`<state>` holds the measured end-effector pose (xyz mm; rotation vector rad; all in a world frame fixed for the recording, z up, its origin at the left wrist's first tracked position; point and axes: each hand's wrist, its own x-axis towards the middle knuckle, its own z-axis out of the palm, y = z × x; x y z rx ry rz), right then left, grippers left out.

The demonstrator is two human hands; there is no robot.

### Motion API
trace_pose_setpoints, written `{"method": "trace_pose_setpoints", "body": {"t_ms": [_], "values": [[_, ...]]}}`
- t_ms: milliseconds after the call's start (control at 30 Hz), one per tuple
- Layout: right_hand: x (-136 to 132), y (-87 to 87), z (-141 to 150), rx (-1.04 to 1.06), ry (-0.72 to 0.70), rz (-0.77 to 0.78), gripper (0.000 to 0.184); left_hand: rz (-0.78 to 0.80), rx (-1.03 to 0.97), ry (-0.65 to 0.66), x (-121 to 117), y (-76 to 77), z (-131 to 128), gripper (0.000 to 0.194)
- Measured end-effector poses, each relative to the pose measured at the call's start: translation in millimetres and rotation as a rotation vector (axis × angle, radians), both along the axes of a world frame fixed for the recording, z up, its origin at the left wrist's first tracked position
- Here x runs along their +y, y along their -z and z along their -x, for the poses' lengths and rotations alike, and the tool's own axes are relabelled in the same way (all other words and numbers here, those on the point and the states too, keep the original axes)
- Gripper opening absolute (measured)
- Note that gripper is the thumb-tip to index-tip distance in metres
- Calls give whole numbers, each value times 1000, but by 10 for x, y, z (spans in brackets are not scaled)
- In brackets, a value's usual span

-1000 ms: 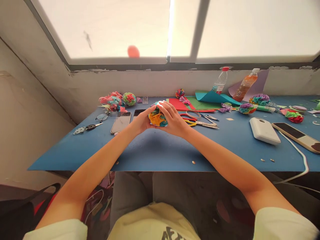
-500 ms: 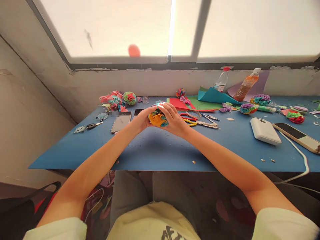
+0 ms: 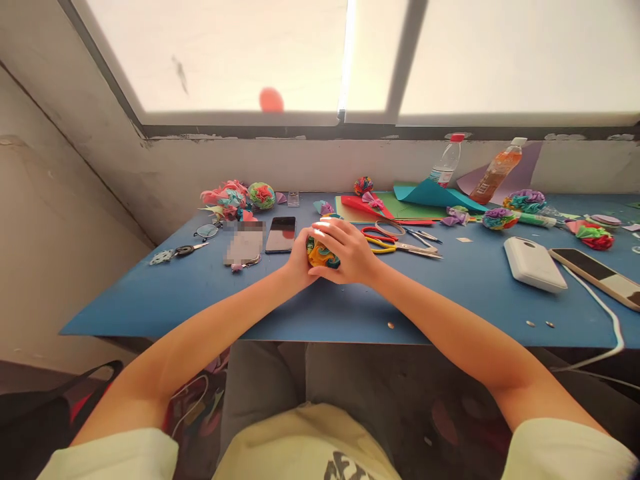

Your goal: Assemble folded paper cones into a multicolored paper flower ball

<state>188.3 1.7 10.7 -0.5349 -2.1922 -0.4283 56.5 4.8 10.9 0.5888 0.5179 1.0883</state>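
A paper flower ball (image 3: 321,254) with yellow and teal curled folds is cupped between both hands above the blue table (image 3: 200,303). My left hand (image 3: 301,257) wraps its left side, and most of those fingers are hidden behind it. Over the top and right side lies my right hand (image 3: 347,250), with its fingers bent round the ball and its thumb low in front. Just right of the hands rest yellow-handled scissors (image 3: 413,249) and red-handled scissors (image 3: 379,235). A dark phone (image 3: 281,235) lies just left of the hands.
More paper flower balls (image 3: 261,195) stand along the back. Coloured paper sheets (image 3: 420,205) lie near two bottles (image 3: 500,170) by the wall. On the right are a white power bank (image 3: 534,265) with a cable and another phone (image 3: 597,275). Small scissors (image 3: 185,251) lie left.
Both hands have moved down and slightly right with the flower ball, and the ball has turned. My right thumb now shows in front. The dark phone is more fully visible.
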Motion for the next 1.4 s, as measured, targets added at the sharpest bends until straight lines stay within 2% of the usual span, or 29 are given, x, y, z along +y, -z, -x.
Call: {"method": "trace_pose_setpoints", "body": {"t_ms": [133,267,1033,1400], "values": [[-29,10,46,50,9,24,45,32,8,-6,-32,16,-26,19],[-44,0,57,37,31,-8,37,43,0,-28,2,33,1,18],[-35,17,73,49,-3,-90,24,87,34,-22,3,63,-13,13],[-35,18,67,23,23,-81,28,75,58,-33,12,78,0,13]]}}
